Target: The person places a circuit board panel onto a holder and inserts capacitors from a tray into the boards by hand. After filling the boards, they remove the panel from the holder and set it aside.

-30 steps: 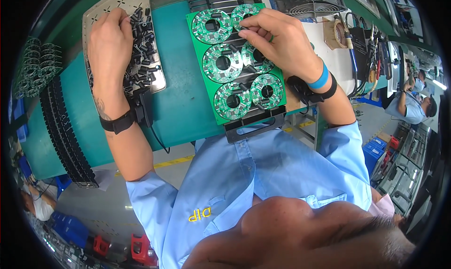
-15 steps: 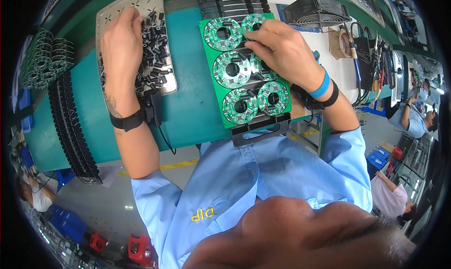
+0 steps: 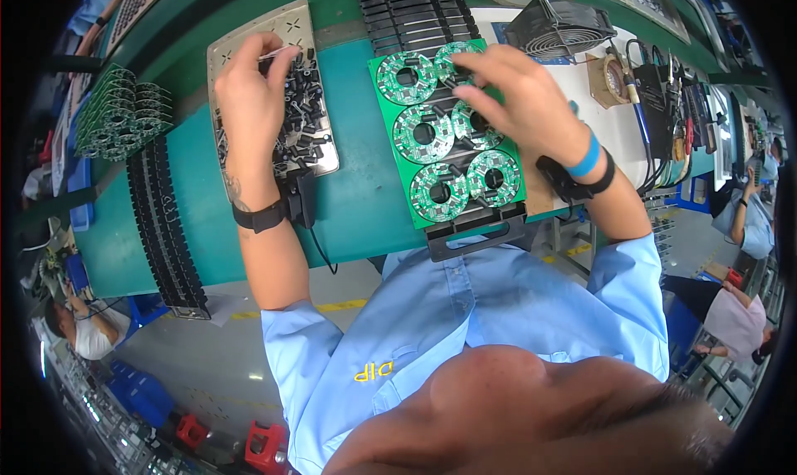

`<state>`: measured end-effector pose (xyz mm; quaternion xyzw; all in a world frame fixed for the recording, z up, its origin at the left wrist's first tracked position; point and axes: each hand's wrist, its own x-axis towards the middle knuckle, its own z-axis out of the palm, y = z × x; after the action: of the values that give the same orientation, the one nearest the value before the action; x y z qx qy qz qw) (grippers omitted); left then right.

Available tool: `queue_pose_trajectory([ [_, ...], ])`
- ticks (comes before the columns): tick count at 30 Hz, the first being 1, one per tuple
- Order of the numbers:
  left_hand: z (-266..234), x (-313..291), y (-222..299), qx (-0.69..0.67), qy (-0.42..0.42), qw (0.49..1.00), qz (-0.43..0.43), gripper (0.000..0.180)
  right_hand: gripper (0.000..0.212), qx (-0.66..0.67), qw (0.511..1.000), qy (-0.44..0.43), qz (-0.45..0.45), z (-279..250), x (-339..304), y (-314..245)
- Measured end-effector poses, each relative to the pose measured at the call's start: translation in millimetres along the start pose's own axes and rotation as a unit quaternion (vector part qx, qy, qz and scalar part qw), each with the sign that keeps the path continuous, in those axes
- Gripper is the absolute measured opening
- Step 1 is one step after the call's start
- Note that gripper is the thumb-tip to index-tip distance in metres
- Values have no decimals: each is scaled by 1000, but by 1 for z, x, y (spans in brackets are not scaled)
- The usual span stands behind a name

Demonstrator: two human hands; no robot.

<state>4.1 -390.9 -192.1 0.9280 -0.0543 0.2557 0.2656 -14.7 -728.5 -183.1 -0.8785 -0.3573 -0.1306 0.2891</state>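
Over a metal tray [image 3: 322, 155] at the left, my left hand [image 3: 251, 89] has its thumb and index finger closed around something small and thin that I cannot make out. Loose black cylindrical capacitors [image 3: 303, 134] with wire leads fill much of the tray. My right hand [image 3: 527, 93] hovers above the upper right of a green circuit board panel [image 3: 394, 164], thumb and fingers apart, holding nothing visible. Several ring-shaped boards make up the panel, with black cylindrical parts lying on them. My right hand hides part of the right-hand rings. The panel rests on a black carrier [image 3: 477, 241] with a handle.
Black slatted carriers lie behind the panel [image 3: 411, 14] and along the left [image 3: 166, 226]. Ring boards [image 3: 124, 114] are stacked at far left. A black fan [image 3: 560, 31], a wire spool [image 3: 613, 80] and hand tools [image 3: 689, 122] stand at right. Other people work farther off.
My right hand has opened its pinch and drawn slightly back from the upper rings. My left thumb and finger have come up from among the capacitors. The whole view has shifted a little.
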Motion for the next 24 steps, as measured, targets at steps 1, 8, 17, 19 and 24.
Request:
queue_pose_trajectory([
  [1,0,-2,0,-50,-22,998,-34,15,26,10,1000,17,12,-8,-2,-2],
  [8,10,-4,9,-275,-84,953,-95,12,28,24,994,21,103,-46,-39,16],
  [17,-12,-3,7,-19,-170,985,-23,23,25,-29,990,24,137,-47,-64,44],
  [19,-15,-3,-8,-3,-157,987,-29,23,25,-38,989,16,145,-47,-68,45],
  [24,-32,-10,-38,66,-133,986,-73,22,24,-48,992,-7,113,-46,-65,44],
])
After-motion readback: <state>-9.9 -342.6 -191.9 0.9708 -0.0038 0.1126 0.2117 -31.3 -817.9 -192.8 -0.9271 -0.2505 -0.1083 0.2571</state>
